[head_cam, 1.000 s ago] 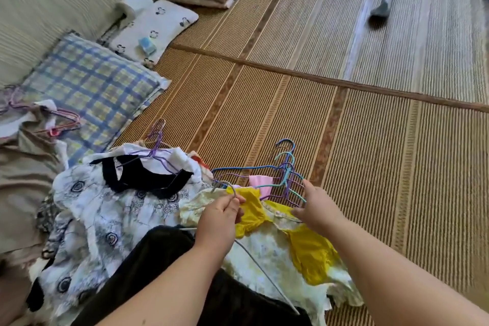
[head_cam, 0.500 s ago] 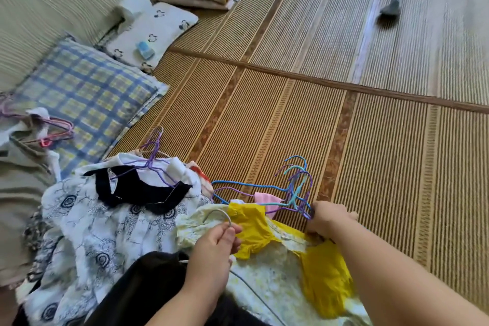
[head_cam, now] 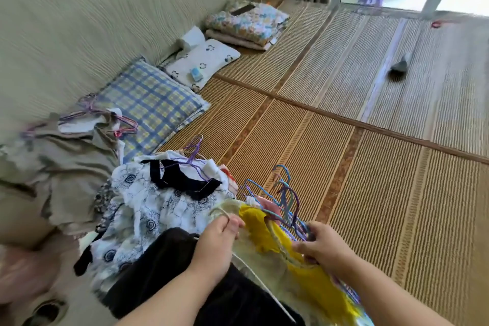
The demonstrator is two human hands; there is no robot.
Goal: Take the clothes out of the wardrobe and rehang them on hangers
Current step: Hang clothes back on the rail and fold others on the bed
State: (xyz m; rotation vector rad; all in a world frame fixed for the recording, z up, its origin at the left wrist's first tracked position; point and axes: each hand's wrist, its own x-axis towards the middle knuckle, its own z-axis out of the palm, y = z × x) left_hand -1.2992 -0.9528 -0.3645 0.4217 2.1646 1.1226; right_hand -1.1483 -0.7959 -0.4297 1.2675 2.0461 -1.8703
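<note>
- Brown garment [head_cam: 66, 167] lies crumpled at the floor's [head_cam: 383, 193] left edge, with hangers on top of it
- White dress [head_cam: 158, 204] is already on a purple hanger [head_cam: 195, 157]; it lies just beside the brown one, nearer the person
- Left hand [head_cam: 217, 235] pinches the hook of a wire hanger [head_cam: 221, 213] at the neck of the yellow top [head_cam: 264, 233], fingers curled on it
- The yellow top lies at the floor's near edge, between the hands; it looks soft, light and limp, and likely to slip off thin wire; take it at the neckline or shoulders, and the hanger by its hook
- Spare hangers [head_cam: 287, 198] lie tangled on the floor just beyond the top; they look stiff and springy, apt to snag
- Right hand [head_cam: 321, 245] curls round the bundle's near ends, touching the top; the hands are apart
</note>
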